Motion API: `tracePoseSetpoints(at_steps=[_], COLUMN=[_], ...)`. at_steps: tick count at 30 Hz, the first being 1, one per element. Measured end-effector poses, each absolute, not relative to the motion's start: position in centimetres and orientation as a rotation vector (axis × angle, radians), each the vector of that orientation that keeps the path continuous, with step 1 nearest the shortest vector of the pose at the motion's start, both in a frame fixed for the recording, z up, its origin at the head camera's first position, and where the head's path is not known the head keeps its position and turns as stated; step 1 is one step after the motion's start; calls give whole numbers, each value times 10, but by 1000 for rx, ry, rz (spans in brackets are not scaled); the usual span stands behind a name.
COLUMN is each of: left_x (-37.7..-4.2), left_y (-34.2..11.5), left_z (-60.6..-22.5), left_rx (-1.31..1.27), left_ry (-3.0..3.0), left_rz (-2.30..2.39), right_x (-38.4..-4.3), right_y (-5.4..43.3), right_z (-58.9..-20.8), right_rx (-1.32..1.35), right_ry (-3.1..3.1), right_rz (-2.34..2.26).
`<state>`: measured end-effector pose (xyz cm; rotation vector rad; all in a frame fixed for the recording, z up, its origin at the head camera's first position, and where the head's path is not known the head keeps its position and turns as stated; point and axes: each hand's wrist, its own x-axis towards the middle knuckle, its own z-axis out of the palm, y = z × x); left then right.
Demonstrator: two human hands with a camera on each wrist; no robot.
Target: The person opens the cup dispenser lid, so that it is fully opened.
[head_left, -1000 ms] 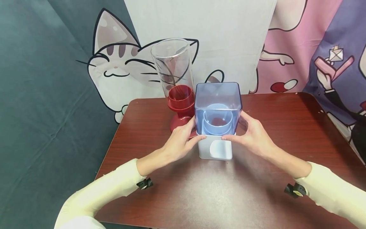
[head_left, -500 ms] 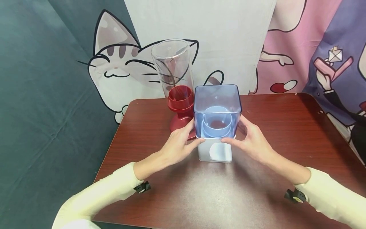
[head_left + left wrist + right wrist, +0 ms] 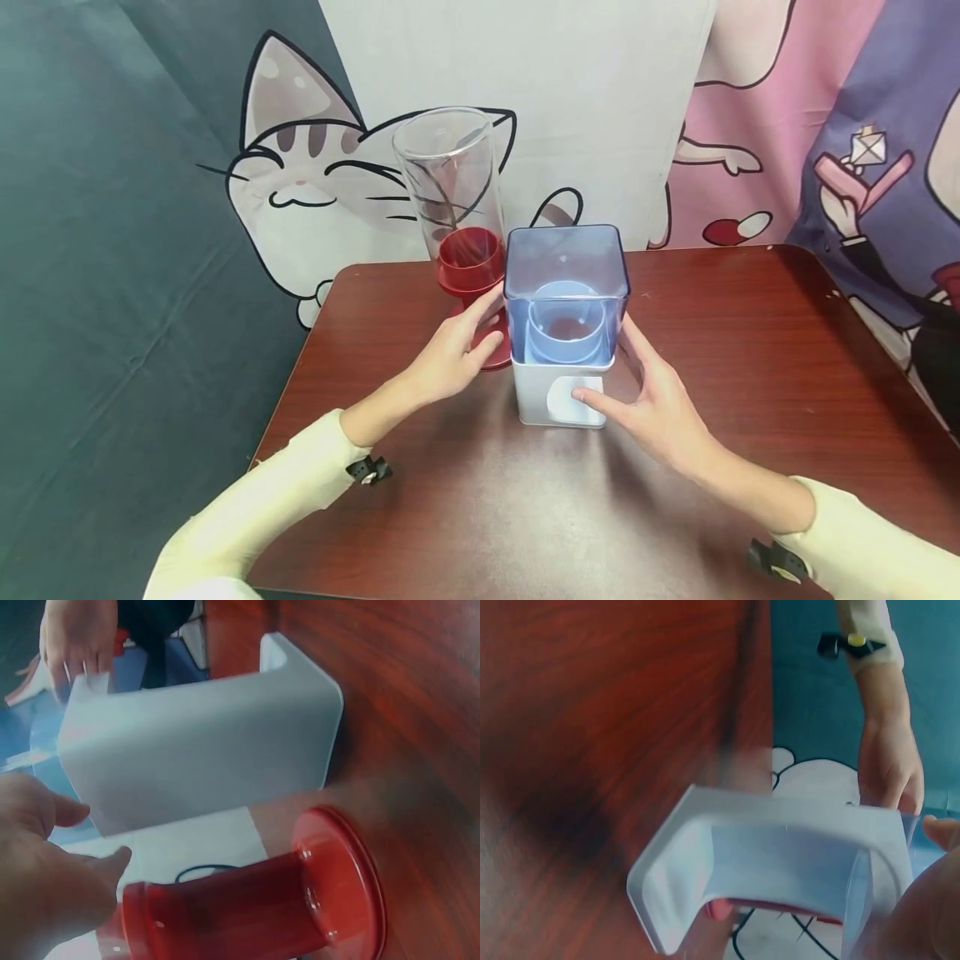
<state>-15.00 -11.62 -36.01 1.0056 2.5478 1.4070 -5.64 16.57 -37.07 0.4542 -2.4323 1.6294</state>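
Observation:
A see-through blue square container [image 3: 566, 258] with a round collar inside sits on top of a white C-shaped base [image 3: 534, 398] standing on the table. My left hand [image 3: 448, 357] is just left of it, fingers extended, overlapping the red pedestal [image 3: 468, 277] behind. In the left wrist view a gap shows between its fingertips and the white base [image 3: 202, 754]. My right hand [image 3: 663, 408] stays at the right side, fingers extended along the container and thumb in front of the base's opening. The right wrist view shows that hollow base [image 3: 780, 810] from its side.
A tall clear cylinder [image 3: 450, 179] rises from the red pedestal, close to the left of the blue container. The brown wooden table [image 3: 480, 508] meets a printed cloth backdrop [image 3: 300, 225] with a cartoon cat at its back edge.
My left hand has let go of the container's lower edge and moved left, toward the red pedestal. My right thumb has dropped from that edge to in front of the white base.

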Motion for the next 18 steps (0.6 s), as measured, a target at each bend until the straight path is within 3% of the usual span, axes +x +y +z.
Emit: tracePoseSetpoints(at_steps=[18], left_x=[-176], left_y=[-118], left_z=[-366], left_rx=[952], left_ry=[2360], left_rz=[1502], right_x=[-30], right_y=[154], right_z=[-366], right_rx=[340], right_ry=[-2423], right_rz=[1674])
